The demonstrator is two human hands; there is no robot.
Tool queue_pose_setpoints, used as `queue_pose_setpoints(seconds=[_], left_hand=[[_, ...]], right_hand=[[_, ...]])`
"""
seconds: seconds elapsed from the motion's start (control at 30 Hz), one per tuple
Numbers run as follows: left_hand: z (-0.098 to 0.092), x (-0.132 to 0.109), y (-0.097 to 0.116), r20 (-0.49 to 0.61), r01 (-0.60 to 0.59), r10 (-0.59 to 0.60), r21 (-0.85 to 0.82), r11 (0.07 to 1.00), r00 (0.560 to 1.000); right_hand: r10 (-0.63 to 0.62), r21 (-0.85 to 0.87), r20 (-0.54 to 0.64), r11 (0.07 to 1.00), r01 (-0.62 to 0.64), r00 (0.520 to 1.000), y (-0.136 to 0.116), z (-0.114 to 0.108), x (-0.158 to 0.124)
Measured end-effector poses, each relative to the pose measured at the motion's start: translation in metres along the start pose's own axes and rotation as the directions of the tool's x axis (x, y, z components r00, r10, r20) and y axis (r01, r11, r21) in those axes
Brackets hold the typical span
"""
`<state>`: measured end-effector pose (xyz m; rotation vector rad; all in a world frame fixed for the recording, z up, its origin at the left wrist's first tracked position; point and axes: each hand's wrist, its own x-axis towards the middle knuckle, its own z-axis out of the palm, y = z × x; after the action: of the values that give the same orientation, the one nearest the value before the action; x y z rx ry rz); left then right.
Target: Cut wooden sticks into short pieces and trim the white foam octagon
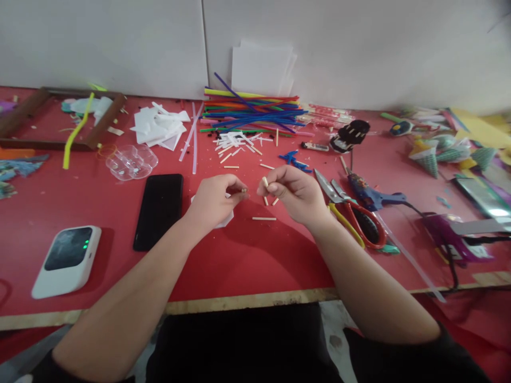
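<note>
My left hand [215, 199] is closed in a pinch, with the small pale end of something between thumb and fingertips; most of it is hidden. Opposite it, my right hand [297, 194] pinches a short pale wooden stick [265, 182]. A small gap separates the two hands. Below them a loose short stick [264, 218] lies on the red tabletop [247, 260], and a couple more rest under my right fingers. Part of a white piece of paper [227, 219] shows from beneath my left hand.
Behind my hands are a pile of short white and wooden sticks [235, 141], blue pieces [294, 159] and colourful pipe cleaners [251, 114]. Scissors [371, 229] and a glue gun [369, 191] lie right. A black phone [158, 213] and white device [67, 260] sit left.
</note>
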<state>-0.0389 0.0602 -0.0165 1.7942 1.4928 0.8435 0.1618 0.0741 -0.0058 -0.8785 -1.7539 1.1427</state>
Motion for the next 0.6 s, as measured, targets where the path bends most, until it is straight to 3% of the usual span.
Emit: queue_pose_setpoints(seconds=[0.43, 0.6], left_hand=[[0.000, 0.000, 0.003, -0.006, 0.038, -0.038, -0.006, 0.999, 0.999], [0.000, 0.000, 0.001, -0.017, 0.022, -0.021, 0.036, 0.999, 1.000]], right_hand=[[0.047, 0.301, 0.024, 0.952, -0.052, 0.999, 0.011, -0.003, 0.001], [0.091, 0.147, -0.065, 0.986, -0.081, 0.994, 0.017, 0.003, 0.003]])
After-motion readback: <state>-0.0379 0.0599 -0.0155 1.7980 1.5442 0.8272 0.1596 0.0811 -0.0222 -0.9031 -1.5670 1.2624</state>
